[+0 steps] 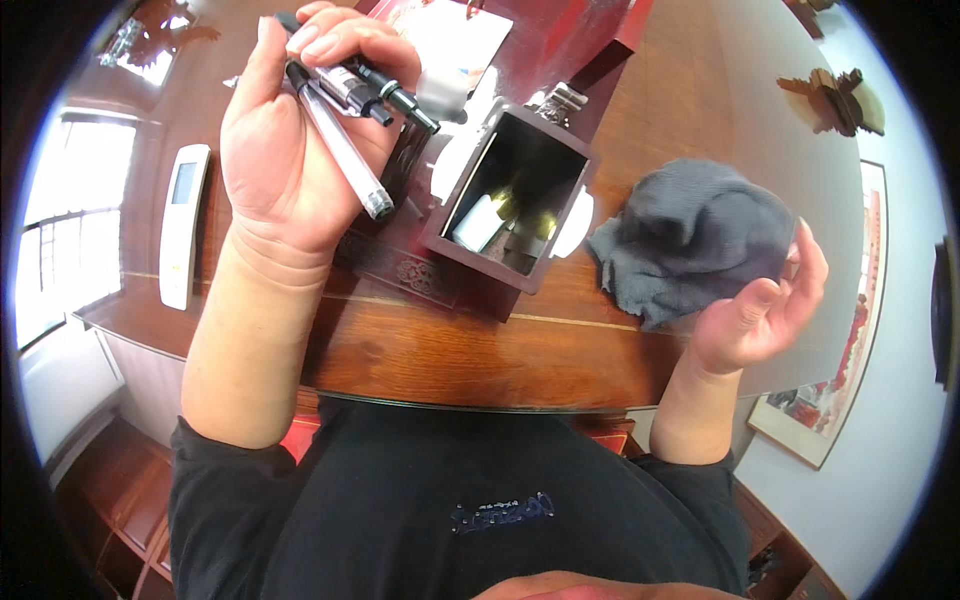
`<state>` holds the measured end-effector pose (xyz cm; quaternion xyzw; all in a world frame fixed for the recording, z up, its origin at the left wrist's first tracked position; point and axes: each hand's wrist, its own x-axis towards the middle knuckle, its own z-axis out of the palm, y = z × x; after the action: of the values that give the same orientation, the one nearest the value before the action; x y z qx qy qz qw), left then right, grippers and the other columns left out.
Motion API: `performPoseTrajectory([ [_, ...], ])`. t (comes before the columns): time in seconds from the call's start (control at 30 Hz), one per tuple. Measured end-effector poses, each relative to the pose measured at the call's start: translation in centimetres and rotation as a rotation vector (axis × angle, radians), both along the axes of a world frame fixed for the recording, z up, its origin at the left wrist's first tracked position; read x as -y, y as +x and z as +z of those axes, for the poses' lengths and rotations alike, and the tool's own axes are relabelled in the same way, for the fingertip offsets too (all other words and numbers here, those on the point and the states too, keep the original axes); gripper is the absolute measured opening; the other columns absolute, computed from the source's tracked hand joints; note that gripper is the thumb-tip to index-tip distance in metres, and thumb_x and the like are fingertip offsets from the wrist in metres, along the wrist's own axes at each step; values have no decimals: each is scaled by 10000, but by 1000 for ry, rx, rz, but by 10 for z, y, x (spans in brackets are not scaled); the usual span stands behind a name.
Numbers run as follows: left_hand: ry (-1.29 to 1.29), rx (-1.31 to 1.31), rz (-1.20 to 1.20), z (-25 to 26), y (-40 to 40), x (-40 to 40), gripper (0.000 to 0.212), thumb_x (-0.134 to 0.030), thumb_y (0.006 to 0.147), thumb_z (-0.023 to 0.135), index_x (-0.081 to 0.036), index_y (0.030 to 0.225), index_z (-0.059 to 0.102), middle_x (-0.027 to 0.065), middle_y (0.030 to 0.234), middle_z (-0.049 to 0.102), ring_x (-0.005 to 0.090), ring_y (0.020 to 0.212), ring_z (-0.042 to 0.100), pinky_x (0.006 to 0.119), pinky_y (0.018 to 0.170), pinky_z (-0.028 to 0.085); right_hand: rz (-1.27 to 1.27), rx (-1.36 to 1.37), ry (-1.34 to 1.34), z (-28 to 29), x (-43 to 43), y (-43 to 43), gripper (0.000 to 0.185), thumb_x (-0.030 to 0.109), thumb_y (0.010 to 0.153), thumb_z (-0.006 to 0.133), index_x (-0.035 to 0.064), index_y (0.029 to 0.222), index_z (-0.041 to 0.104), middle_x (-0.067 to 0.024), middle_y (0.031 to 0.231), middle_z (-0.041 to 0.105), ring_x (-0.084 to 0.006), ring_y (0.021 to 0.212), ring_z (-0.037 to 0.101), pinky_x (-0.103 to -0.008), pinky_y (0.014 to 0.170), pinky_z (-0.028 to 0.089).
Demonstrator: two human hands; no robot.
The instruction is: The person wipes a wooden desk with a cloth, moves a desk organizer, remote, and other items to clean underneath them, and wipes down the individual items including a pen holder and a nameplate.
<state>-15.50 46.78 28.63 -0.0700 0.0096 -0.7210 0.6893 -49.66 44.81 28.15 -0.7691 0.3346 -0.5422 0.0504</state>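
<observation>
My left hand [300, 142] is raised at the upper left and closed around several pens. One has a clear barrel [345, 146], and others are dark-capped [409, 105]. To its right is an open-topped dark maroon box [487, 264] with a black interior. A small white object [478, 223] lies inside it with other small items that I cannot make out. At the right, my right hand [765, 307] is beside a crumpled grey cloth [697, 232]. Its thumb and fingers are apart, the fingertips at the cloth's right edge.
The box stands by a larger glossy red-brown case [420, 277] on the wooden table [480, 360]. A white remote control [184, 225] lies left of my forearm. White papers [457, 37] lie at the back. A carved wooden piece [836, 101] is at the far right.
</observation>
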Motion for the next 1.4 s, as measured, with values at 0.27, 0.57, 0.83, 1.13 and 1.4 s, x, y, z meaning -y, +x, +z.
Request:
performPoseTrajectory([
  [0.27, 16, -49, -17, 1, 3, 4, 117, -67, 1044, 570, -53, 964, 486, 40, 881, 459, 142, 791, 495, 319, 881, 459, -462, -528, 812, 15, -1, -20, 542, 274, 945, 819, 24, 1386, 627, -63, 787, 612, -122, 631, 525, -305, 614, 468],
  [0.57, 66, -35, 3, 2, 5, 7, 152, 27, 1006, 523, -73, 911, 462, 47, 880, 456, 153, 764, 500, 339, 879, 458, -465, -653, 1041, 35, -3, -31, 536, 255, 968, 759, 6, 1418, 608, -114, 856, 681, -196, 796, 649, -346, 766, 530],
  [0.83, 143, -117, -43, -1, 6, 10, 187, 81, 991, 490, -72, 883, 483, 48, 842, 485, 156, 765, 524, 329, 854, 483, 220, 62, 976, 31, -23, -42, 630, 280, 961, 730, -100, 1428, 543, -191, 1416, 601, -282, 1347, 570, -392, 1169, 394],
  [1.13, -59, -78, -157, -6, 5, 12, 142, 68, 926, 565, -47, 950, 484, 59, 936, 476, 178, 892, 522, 334, 924, 468, 482, 489, 1006, 14, -14, -23, 657, 197, 949, 760, -46, 1498, 496, -157, 1365, 632, -238, 1260, 611, -371, 1119, 450],
  [1.4, -188, -63, -159, -30, 18, 27, 131, -81, 983, 604, -20, 982, 488, 90, 956, 499, 232, 951, 523, 427, 1072, 423, -62, -275, 1039, 30, -49, -33, 684, 56, 934, 753, 112, 1570, 509, -31, 942, 642, -113, 839, 591, -300, 796, 530],
])
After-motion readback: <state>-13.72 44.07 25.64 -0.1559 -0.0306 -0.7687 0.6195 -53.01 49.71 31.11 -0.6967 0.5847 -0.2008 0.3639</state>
